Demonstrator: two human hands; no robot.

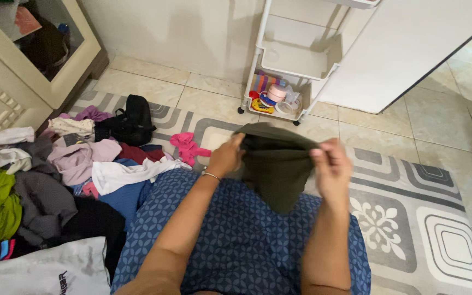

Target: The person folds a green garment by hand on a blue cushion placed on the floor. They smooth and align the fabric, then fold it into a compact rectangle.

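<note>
Two hands hold one dark olive garment up over the lap, above the rug. The left hand and right hand each pinch its top edge, fingers pressed on the cloth. It hangs limp: probably light, soft, best held at corners or hem. A clothes pile lies left.

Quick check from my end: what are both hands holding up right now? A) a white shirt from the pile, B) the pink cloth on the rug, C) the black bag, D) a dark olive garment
D: the left hand and right hand each pinch a top corner of the dark olive garment, which hangs over the blue patterned lap.
</note>
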